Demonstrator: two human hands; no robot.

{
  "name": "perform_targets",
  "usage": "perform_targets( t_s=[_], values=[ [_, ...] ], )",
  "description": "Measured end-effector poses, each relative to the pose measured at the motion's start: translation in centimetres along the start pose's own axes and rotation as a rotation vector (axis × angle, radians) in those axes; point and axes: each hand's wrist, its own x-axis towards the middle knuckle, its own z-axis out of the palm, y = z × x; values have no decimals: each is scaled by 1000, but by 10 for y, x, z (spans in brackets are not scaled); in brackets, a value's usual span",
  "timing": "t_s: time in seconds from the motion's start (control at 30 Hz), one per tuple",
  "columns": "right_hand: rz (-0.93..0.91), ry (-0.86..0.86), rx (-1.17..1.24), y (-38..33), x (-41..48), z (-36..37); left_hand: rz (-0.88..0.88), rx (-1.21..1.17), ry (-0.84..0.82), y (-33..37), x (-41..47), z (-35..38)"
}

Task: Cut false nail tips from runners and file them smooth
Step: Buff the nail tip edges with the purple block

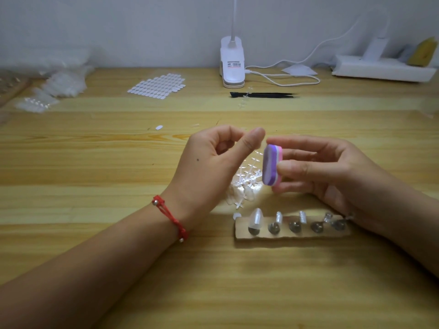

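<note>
Right hand (332, 172): fingers and thumb curled round a purple-and-pink block (272, 165), which is held upright with its purple face turned inward.

Left hand (213, 162): raised just beside the block, fingers curled, thumb up and almost at the block's top edge. Whether it pinches a clear tip cannot be told; nothing shows plainly between thumb and forefinger.

Runners (245, 181): loose heap of clear runners and cut pieces, lying on the table (118, 269) below the gap between both hands.

Stand (292, 231): strip with five holders, on the near side of the right hand. One mounted tip (256, 218) stands at the end nearer the left hand; the other holders are too small to read.

Beyond both hands: black tweezers (263, 95), lamp (232, 65), sheet of tabs (158, 85).

Step in hand, as judged: filing the cut edge.

Method advised:
- Pinch the tip by its sides, with the stub where the runner joined left exposed.
- Keep the block steady and use short, light strokes in one direction.
- Turn the tip, not the block.
- Clear plastic will likely flex and slip, so keep pressure low and feel for any burr.
</note>
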Motion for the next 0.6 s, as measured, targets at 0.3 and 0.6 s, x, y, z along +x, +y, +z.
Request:
perform_targets(
  t_s=[0.3,0.6],
  values=[
    [-9,4,-4,1,0,-1,9,-16,3,0,-1,1],
    [-3,2,7,2,1,-2,4,-26,-10,2,-1,1]
  ],
)
